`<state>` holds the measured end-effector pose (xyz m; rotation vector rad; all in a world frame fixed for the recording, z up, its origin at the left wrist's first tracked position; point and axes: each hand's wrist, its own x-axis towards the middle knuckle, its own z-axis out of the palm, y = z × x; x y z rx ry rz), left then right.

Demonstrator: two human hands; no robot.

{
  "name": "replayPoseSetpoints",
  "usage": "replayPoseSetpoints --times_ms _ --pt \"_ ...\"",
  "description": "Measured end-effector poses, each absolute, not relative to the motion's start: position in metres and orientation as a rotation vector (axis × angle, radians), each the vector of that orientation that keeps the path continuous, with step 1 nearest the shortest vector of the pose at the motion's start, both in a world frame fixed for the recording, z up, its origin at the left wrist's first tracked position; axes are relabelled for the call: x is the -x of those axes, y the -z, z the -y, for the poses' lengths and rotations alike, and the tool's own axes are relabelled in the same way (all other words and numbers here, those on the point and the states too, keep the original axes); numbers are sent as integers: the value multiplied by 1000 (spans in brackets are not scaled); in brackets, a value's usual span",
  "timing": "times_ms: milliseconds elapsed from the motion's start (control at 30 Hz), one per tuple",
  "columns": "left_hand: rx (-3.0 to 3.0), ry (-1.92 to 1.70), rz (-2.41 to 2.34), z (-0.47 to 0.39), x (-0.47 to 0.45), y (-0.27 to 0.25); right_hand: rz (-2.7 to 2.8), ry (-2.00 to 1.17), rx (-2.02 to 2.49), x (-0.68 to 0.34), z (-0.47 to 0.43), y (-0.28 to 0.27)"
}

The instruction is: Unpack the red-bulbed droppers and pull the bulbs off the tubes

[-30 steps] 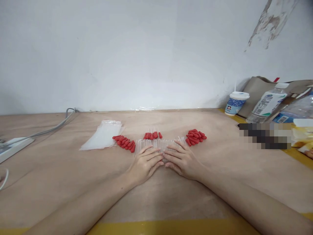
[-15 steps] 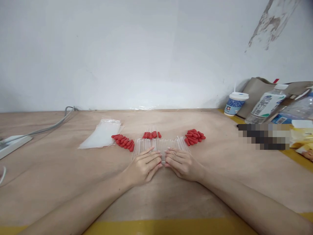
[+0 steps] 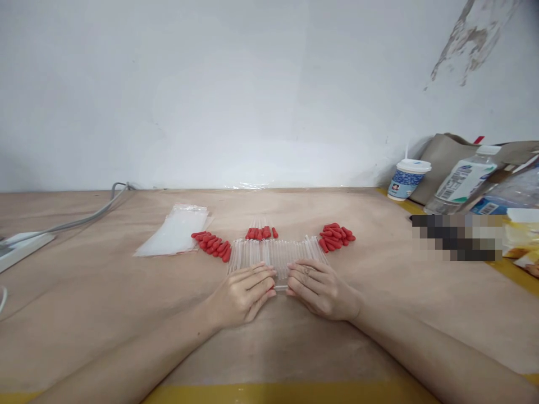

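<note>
A clear glass tube (image 3: 281, 288) lies crosswise between my two hands, just in front of a row of similar tubes. My left hand (image 3: 248, 292) is closed around its left end, where a bit of red shows at the fingertips, probably a rubber bulb. Closed on the other end is my right hand (image 3: 318, 287), wearing a ring. Beyond the fingers, the row of clear glass tubes (image 3: 280, 255) lies side by side, pointing away from me. Red rubber bulbs are piled left (image 3: 211, 244) and right (image 3: 336, 236) of the row. Several tubes with red bulbs (image 3: 257, 232) lie behind it.
A stack of clear plastic bags (image 3: 174, 230) lies left of the tubes. On the right stand a paper cup (image 3: 405, 182), a plastic bottle (image 3: 465, 178) and a grey bag (image 3: 435, 154). A power strip (image 3: 27, 247) with a cable is at far left. A wall closes the back.
Both hands have drawn slightly toward me and a little apart, bringing the crosswise glass tube nearer, away from the row. A red bit now shows at my left fingertips.
</note>
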<state>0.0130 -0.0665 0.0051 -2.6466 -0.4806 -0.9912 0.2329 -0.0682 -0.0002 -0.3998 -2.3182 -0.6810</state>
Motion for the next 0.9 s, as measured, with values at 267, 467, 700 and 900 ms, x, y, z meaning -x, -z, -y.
replayPoseSetpoints --times_ms 267,467,700,900 --pt "2597 1092 592 62 2 -6 2222 649 517 -254 65 -6" --pt "2425 1236 887 43 18 -13 1978 585 1022 -263 48 -7" --pt "2065 1377 1735 10 67 -40 1974 345 1149 -261 38 1" --pt "2024 1612 2055 -10 99 -36 2081 546 1117 -253 38 4"
